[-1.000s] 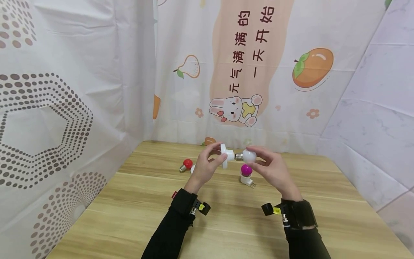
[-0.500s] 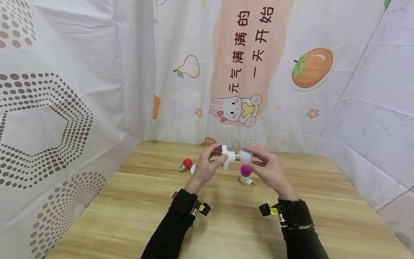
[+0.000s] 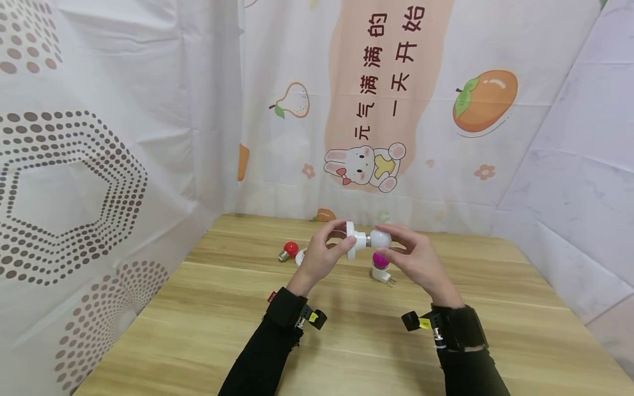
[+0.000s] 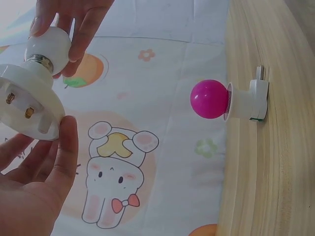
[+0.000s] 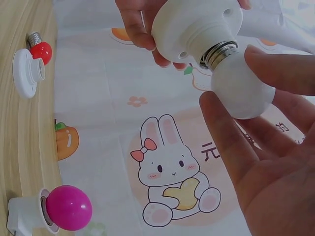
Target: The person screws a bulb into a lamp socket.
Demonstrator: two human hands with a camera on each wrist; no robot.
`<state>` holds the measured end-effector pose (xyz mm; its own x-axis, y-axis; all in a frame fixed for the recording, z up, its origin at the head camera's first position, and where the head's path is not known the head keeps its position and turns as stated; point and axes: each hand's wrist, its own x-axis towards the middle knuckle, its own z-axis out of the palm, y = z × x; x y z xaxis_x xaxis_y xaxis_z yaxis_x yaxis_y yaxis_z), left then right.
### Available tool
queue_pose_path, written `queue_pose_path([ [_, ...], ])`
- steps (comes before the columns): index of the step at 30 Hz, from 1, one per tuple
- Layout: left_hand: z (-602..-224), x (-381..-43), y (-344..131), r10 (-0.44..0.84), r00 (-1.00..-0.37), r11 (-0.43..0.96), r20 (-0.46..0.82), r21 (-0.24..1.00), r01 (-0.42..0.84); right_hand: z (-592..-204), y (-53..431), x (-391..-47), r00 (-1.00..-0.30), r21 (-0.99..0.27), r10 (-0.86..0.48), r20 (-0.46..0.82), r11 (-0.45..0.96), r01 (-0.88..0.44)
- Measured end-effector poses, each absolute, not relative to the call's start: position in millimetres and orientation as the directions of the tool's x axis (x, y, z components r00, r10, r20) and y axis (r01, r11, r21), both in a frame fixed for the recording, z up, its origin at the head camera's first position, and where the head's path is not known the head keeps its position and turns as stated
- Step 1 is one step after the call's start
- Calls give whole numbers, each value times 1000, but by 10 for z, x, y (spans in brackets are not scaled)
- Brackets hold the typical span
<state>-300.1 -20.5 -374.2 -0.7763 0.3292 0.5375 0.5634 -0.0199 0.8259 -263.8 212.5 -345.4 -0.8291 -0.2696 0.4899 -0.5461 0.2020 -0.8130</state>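
Note:
Above the table, my left hand [image 3: 319, 256] grips a white lamp holder [image 3: 351, 242] by its round flange. The flange's back, with metal contacts, shows in the left wrist view. My right hand [image 3: 421, 264] pinches a white light bulb [image 3: 380, 238] between thumb and fingers, level with the holder. In the right wrist view, the bulb's silver screw base [image 5: 219, 55] sits at the holder's mouth, partly inside and with some threads showing. Beneath the hands, a magenta bulb [image 4: 209, 99] sits in a white plug-in socket [image 4: 246, 102] with metal prongs.
A red bulb [image 3: 291, 249] lies on the wooden table [image 3: 218, 297] left of the hands. Next to it is a second white lamp holder [image 5: 23, 73], partly hidden by the left hand in the head view. Printed curtains [image 3: 282, 181] stand behind the table and at its sides.
My right hand has brought the white bulb left against the lamp holder; the gap is gone and its screw base has entered the mouth. The left hand keeps its grip. The head view shifted slightly.

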Motion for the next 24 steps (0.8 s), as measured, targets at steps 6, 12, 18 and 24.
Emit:
queue_pose_path([
  [6, -3745, -3004, -198, 323, -786, -8, 526, 832, 554, -3446, 2144, -2617, -886, -858, -249, 392, 248, -449],
  [12, -3751, -3021, -194, 333, -777, -22, 534, 828, 560, -3415, 2144, -2580, -926, -893, -223, 306, 270, -360],
  [18, -3760, -3028, -194, 325, -765, -30, 555, 815, 579, -3408, 2142, -2580, -941, -922, -224, 254, 237, -305],
  [24, -3759, -3040, -201, 337, -751, -53, 568, 808, 587, -3407, 2108, -2596, -945, -944, -220, 241, 174, -281],
])
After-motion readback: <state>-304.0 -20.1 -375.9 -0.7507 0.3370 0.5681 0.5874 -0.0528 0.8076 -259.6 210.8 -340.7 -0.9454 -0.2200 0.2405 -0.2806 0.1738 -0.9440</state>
